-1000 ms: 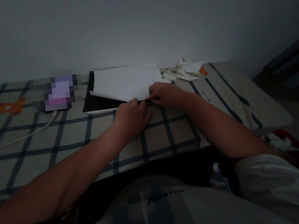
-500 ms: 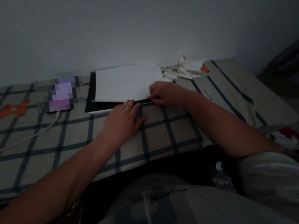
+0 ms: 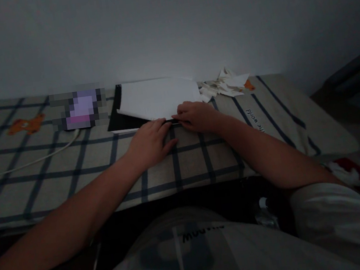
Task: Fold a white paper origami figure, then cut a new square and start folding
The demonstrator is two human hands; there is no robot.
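Pressing my right hand (image 3: 195, 116) on the near edge of the white paper sheet (image 3: 160, 97), fingers curled onto it, not clenched. Sheet lies on a black board (image 3: 117, 122) atop the checked cloth (image 3: 71, 167). My left hand (image 3: 149, 142) rests flat and empty, fingertips at the sheet's corner. Paper scraps (image 3: 225, 85) lie just right.

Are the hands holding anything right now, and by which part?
The right hand pinches the white paper sheet at its near edge. The left hand lies flat on the checked cloth, its fingers touching that same edge, gripping nothing.
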